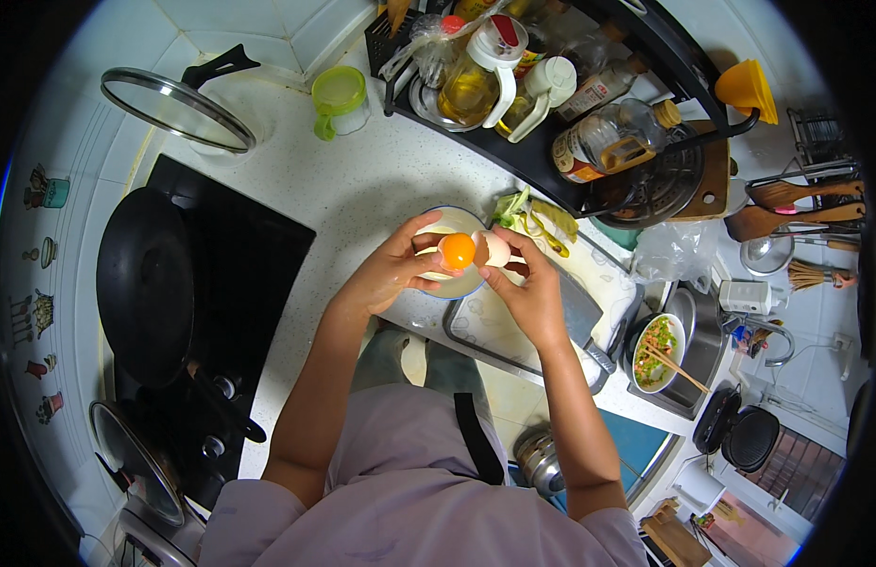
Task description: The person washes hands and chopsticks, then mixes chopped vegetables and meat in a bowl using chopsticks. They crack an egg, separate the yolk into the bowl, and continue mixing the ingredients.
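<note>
Above a white bowl with a blue rim [448, 289], both hands hold the halves of a cracked egg. My left hand [399, 266] grips one half, and an orange yolk [457, 251] sits in it; the shell beneath is mostly hidden. In my right hand [528, 280] is the other half, a pale eggshell [496, 249] with a jagged edge turned toward the yolk. The two halves are nearly touching. The bowl stands on the speckled white counter [282, 170], with its contents largely covered by the hands.
A cutting board [480, 322] with a cleaver [581, 301] and vegetable scraps [544, 220] lies to the right. Farther right, a bowl of chopped food [656, 354] carries chopsticks. A black frying pan [146, 283] rests on the cooktop at left. Behind stands a rack of bottles [473, 152].
</note>
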Action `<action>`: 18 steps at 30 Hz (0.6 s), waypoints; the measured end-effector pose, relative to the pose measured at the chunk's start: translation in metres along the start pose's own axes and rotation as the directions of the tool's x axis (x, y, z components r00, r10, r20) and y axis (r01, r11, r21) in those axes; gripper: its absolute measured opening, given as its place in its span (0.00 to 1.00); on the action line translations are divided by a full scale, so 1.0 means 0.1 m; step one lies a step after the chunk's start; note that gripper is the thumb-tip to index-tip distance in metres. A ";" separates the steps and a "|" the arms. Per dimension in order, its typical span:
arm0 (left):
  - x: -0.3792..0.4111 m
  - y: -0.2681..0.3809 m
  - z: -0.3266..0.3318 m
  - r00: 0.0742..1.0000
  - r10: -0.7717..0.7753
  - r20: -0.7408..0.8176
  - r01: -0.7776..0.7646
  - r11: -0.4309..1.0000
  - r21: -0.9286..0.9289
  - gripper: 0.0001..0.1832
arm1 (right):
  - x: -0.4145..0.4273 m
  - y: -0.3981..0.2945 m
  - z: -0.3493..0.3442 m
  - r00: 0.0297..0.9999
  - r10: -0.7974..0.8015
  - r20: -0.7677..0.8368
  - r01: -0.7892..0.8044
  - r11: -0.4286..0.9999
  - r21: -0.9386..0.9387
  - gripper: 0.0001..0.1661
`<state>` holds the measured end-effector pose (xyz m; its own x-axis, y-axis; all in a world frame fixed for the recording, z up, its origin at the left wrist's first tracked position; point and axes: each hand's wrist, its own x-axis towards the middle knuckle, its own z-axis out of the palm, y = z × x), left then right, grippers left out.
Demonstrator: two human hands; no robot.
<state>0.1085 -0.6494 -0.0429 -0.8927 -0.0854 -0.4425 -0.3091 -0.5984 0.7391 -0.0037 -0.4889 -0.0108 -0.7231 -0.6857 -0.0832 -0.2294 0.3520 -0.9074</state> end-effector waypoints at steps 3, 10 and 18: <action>0.01 -0.01 -0.02 1.000 0.011 -0.005 -0.011 1.000 0.010 0.30 | 0.00 0.01 0.01 1.000 0.023 0.015 -0.023 0.999 0.029 0.27; -0.02 0.03 0.04 0.998 0.037 -0.057 -0.032 0.997 0.072 0.31 | 0.00 -0.01 0.02 0.998 0.052 0.033 -0.054 0.995 0.078 0.27; -0.09 0.19 0.18 0.985 0.105 -0.134 -0.067 0.962 0.264 0.32 | -0.02 0.15 0.08 0.985 0.139 0.106 -0.168 0.925 0.340 0.27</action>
<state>0.1043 -0.6453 -0.0156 -0.8683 -0.2539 -0.4261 -0.3241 -0.3598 0.8749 -0.0003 -0.4872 -0.0273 -0.6748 -0.6936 -0.2521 0.1305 0.2241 -0.9658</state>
